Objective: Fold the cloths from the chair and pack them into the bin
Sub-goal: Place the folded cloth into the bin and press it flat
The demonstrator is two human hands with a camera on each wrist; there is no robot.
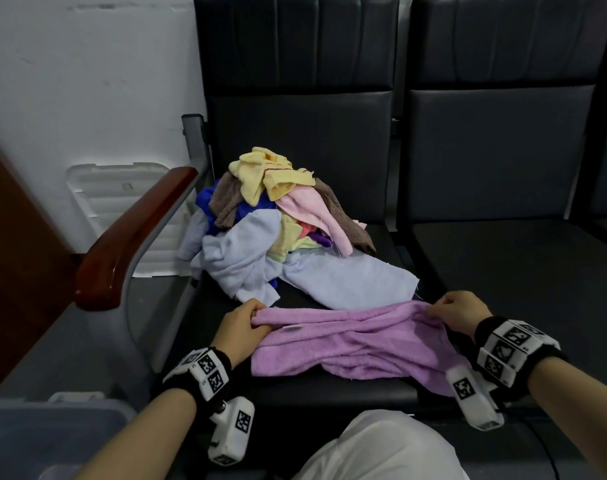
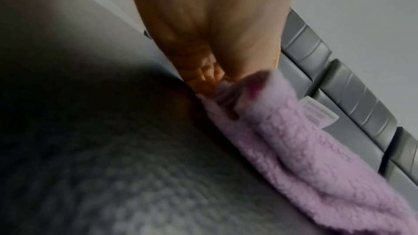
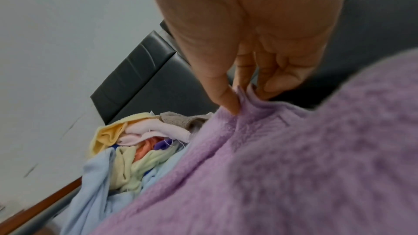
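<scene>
The purple cloth [image 1: 361, 344] lies across the near part of the chair seat [image 1: 330, 389], its far edge lifted between both hands. The left hand [image 1: 241, 327] has its fingers curled round the left corner, and the right hand [image 1: 459, 311] pinches the right corner between thumb and fingertips [image 3: 228, 99] — both holding cloth, neither loose.

The step in hand looks like the first fold, so the edge wants pulling taut and level between the two corners before it comes over; the middle sags and wrinkles now, and the near edge is uneven. Bringing the held corners down to meet the near corners squarely should give a clean half.

The pile of cloths [image 1: 278, 223] sits just beyond on the same seat — the held edge is best kept clear of the pale blue cloth [image 1: 350, 282] beside it. The bin [image 1: 52, 434] waits at near left.
</scene>
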